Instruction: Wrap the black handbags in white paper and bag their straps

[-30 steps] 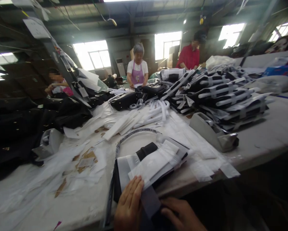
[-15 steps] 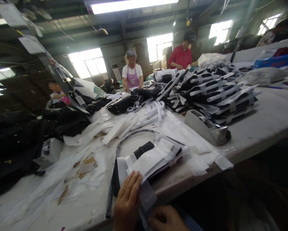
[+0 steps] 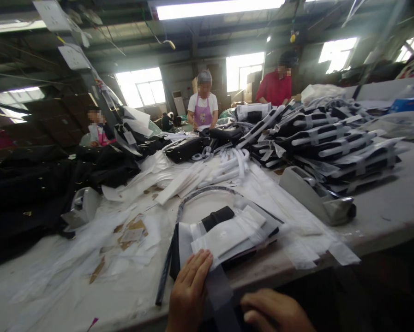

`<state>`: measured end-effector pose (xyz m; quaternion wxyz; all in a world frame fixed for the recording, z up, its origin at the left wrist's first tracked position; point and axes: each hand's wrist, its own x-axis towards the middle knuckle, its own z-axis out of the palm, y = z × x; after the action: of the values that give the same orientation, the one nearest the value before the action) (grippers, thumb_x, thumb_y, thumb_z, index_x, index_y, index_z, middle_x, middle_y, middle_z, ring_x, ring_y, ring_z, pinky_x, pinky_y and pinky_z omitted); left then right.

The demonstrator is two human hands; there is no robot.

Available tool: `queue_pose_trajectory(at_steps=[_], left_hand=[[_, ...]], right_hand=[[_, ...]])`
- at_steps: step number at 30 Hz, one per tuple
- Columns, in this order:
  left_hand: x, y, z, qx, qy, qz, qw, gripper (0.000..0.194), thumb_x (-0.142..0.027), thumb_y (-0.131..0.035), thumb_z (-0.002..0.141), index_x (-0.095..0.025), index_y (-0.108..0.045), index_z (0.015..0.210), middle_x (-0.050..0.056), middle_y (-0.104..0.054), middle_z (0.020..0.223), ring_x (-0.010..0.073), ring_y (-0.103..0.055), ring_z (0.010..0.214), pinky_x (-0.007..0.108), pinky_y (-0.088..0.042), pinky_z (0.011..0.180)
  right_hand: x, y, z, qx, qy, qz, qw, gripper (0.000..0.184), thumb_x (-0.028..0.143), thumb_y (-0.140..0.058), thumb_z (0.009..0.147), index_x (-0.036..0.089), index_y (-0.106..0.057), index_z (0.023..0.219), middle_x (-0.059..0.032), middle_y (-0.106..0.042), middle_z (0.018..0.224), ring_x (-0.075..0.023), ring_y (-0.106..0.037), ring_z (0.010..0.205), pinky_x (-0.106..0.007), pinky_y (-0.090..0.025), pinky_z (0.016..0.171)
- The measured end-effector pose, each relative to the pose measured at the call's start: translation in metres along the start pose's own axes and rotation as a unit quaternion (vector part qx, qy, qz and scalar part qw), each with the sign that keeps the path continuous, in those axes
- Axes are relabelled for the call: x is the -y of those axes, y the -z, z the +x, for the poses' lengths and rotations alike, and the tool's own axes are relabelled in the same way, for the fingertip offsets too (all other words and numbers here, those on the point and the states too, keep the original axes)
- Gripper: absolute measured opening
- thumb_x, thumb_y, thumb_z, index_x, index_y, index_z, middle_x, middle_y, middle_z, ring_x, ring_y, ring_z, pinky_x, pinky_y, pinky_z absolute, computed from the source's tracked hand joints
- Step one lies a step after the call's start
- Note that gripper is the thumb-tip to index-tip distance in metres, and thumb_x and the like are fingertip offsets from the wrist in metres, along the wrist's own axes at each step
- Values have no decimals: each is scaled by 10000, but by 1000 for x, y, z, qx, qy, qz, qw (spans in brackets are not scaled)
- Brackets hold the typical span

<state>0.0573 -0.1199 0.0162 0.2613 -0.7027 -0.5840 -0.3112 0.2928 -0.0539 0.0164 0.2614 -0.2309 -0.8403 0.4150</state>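
A black handbag [image 3: 175, 258] lies on the table's front edge, partly covered by white foam sheet and clear film [image 3: 224, 237]. Its long handle [image 3: 183, 203], wrapped in film, arches behind it. My left hand [image 3: 189, 290] rests with outstretched fingers on the bag's near left corner, pressing the white wrapping. From there a translucent strip [image 3: 222, 295] hangs over the table edge. Just right of that strip is my right hand [image 3: 278, 311], its fingers bent and the thumb apart from them. I see nothing between them, and the hand looks separate from the strip.
Grey tape dispensers stand at right [image 3: 314, 196] and left [image 3: 84, 207]. Wrapped bags [image 3: 338, 138] are stacked at the back right. White strips [image 3: 182, 184] and film scraps cover the middle. Black bags [image 3: 27, 198] lie at left. Co-workers [image 3: 202, 110] are across the table.
My right hand has moved right, away from the hanging strip. My left hand stays on the bag's corner. The whole view has shifted slightly.
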Motion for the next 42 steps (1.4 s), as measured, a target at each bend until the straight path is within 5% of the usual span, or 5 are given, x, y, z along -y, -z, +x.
queue_pose_trajectory(at_steps=[5,15,20,29,42], left_hand=[[-3,0,2,-6,17,-1,1000,491,37,-392,843,-187,-638,1204,24,-730,1189,136,-661,1149,294,-528,1018],[2,30,16,167,99,-141,971,597,-258,-679,838,-239,-466,1394,51,-614,1380,187,-587,1266,324,-519,1045],[13,27,24,109,85,-139,981,430,-104,-545,864,-249,-583,1267,19,-712,1237,146,-677,1125,261,-547,967],[15,21,29,71,51,-121,989,493,-13,-454,771,-179,-647,1194,55,-749,1147,145,-718,1026,232,-539,939],[14,16,23,44,33,-85,995,358,-83,-420,928,-165,-623,1211,65,-751,1132,133,-712,1039,224,-544,936]], right_hand=[[29,25,64,-81,256,-232,935,225,331,-599,975,205,-637,1158,-60,-735,985,-220,-640,898,-354,-505,860],[16,12,114,6,330,-373,867,133,190,-493,1007,167,-620,977,-37,-661,905,-208,-568,839,-355,-462,799],[25,17,119,-10,370,-419,829,194,150,-444,1022,162,-637,1019,-29,-670,864,-185,-583,776,-319,-455,702],[16,23,119,22,316,-337,887,145,258,-492,1024,182,-604,1076,-39,-690,993,-203,-588,896,-336,-464,788],[14,20,115,-4,351,-342,872,196,210,-448,1041,164,-632,1093,-39,-709,994,-179,-601,872,-317,-495,797]])
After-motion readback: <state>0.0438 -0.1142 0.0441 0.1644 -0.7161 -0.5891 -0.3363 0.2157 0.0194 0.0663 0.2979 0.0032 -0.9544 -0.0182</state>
